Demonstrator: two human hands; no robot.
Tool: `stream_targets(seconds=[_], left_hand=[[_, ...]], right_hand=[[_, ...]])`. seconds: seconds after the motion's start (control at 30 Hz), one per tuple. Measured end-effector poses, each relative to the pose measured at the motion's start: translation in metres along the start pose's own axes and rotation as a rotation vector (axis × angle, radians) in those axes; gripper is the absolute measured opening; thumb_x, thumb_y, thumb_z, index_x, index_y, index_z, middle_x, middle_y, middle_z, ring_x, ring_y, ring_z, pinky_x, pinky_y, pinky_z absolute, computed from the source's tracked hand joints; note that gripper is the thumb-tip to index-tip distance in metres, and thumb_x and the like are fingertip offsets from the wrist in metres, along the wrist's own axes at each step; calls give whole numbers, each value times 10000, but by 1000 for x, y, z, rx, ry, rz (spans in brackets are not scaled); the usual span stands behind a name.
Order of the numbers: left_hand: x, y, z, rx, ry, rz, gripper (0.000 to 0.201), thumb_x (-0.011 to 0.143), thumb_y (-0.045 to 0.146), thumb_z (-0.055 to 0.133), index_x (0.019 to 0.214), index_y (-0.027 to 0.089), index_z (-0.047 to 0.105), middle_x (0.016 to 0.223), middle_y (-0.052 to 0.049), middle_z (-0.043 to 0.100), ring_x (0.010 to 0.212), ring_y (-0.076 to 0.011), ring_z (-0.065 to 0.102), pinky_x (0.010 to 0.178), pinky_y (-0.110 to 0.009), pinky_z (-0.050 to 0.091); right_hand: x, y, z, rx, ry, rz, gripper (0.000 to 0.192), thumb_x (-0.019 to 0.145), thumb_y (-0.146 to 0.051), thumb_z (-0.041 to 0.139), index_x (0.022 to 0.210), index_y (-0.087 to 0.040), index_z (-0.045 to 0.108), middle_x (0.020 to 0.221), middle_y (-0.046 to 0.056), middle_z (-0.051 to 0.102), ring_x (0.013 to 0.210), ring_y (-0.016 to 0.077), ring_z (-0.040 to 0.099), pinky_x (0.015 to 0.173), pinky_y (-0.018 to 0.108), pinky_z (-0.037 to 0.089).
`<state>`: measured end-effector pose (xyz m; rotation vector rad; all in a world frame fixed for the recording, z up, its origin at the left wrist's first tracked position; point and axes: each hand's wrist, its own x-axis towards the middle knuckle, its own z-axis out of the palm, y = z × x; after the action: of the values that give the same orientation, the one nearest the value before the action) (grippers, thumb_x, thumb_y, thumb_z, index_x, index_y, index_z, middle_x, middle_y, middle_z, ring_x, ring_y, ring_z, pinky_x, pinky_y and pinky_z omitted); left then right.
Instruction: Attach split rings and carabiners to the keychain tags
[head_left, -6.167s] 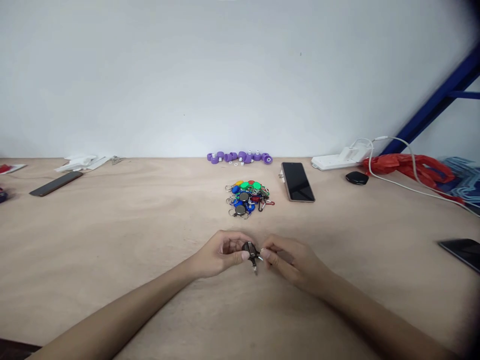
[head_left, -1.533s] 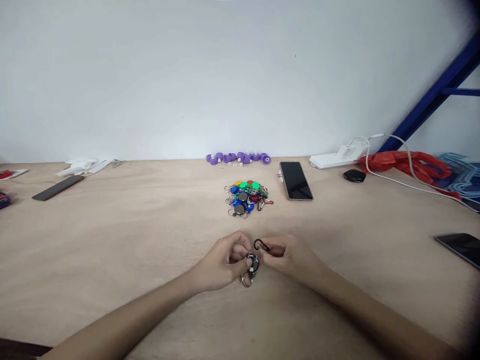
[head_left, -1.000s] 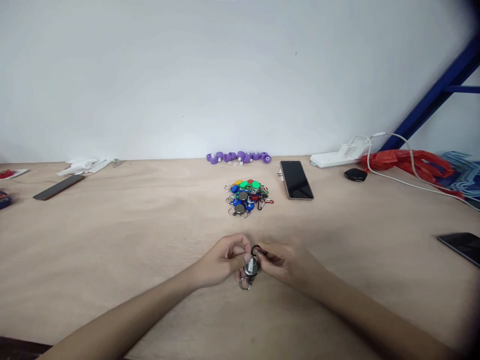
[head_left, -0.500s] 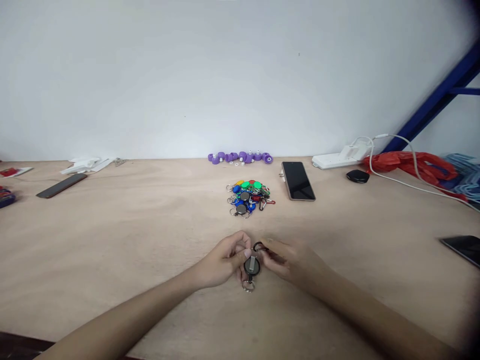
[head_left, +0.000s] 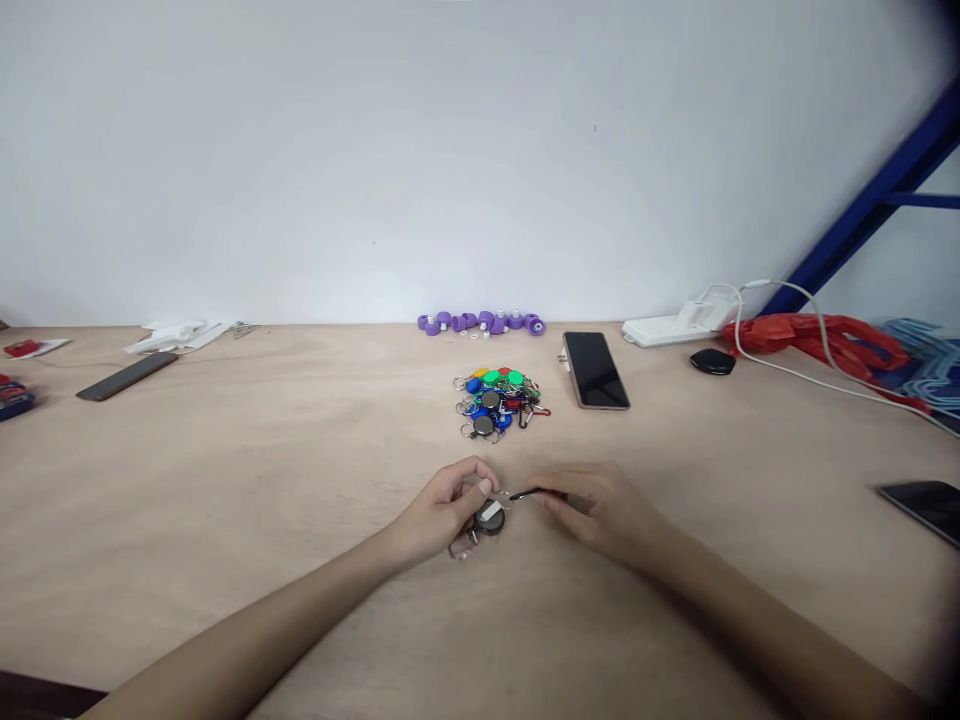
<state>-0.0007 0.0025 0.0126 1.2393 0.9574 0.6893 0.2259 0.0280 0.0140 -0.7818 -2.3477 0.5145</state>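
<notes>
- Black round key reel [head_left: 490, 518] sits between the two hands, low over the counter [head_left: 225, 480]; I cannot tell whether it touches the wood.
- Left hand [head_left: 442, 510]: fingers curled shut around the reel, thumb pressed on its near-left edge. A small metal ring [head_left: 463, 545] hangs just below those fingers.
- Right hand [head_left: 596, 510]: fingers pinched closed on a thin black clip [head_left: 529, 494] that points left toward the reel; a short gap shows between clip tip and reel. Whether a cord joins them I cannot make out.
- Both forearms run back from the fingers toward the near edge of the counter.
- Beyond the fingers, straight ahead: a heap of key tags [head_left: 498, 399], green, blue, red and grey, with rings, well apart from the hands.
- Farther beyond that heap, against the wall: a row of purple wheels [head_left: 480, 322].
- Beyond and right of the right fingers: a dark phone [head_left: 595, 369] lying flat, just beside the heap.
- Farther right: white power strip [head_left: 679, 325] with white cable [head_left: 817, 340], small black puck [head_left: 712, 361], red plastic bag [head_left: 817, 335].
- Far right of the fingers, at the frame edge: second dark phone [head_left: 922, 505].
- Far left of the left fingers: a flat dark slab [head_left: 127, 375] and white papers [head_left: 176, 333].
</notes>
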Motion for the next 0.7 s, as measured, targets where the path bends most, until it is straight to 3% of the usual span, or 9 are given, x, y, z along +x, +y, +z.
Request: stream_targets(seconds=[0.17, 0.37, 0.5, 0.6, 0.7], left_hand=[[1, 3, -10, 51, -4, 59, 406, 819, 545, 633, 900, 176, 486, 548, 72, 499, 419, -44, 348, 399, -160, 246], [17, 6, -31, 123, 66, 86, 408, 764, 489, 708, 895, 172, 487, 529, 87, 461, 453, -61, 340, 450, -188, 237], [31, 9, -37, 291, 220, 206, 281, 843, 432, 610, 854, 172, 506, 586, 65, 460, 533, -94, 409, 522, -212, 313], [42, 14, -40, 444, 421, 307, 192, 888, 366, 539, 843, 180, 519, 693, 21, 531, 643, -129, 480, 611, -245, 373], [61, 19, -51, 558, 604, 401, 166, 911, 347, 489, 880, 188, 529, 852, -33, 608, 807, -179, 544, 763, -311, 420]], right_hand=[[-2, 5, 1, -31, 120, -42, 245, 899, -144, 485, 966, -185, 717, 771, 47, 742, 638, 156, 663, 578, 247, 514], [1, 21, -1, -79, 255, -55, 257, 900, -121, 475, 985, -186, 709, 872, 71, 757, 749, 173, 715, 673, 260, 577], [13, 31, -3, -113, 320, -52, 246, 916, -142, 475, 979, -179, 710, 859, 74, 756, 730, 174, 717, 667, 264, 590], [28, 39, -4, -149, 404, -75, 246, 914, -144, 488, 1002, -187, 714, 884, 78, 759, 777, 185, 722, 709, 284, 595], [48, 45, -5, -107, 501, -23, 213, 901, -163, 528, 966, -185, 729, 819, 70, 753, 701, 184, 712, 651, 284, 590]])
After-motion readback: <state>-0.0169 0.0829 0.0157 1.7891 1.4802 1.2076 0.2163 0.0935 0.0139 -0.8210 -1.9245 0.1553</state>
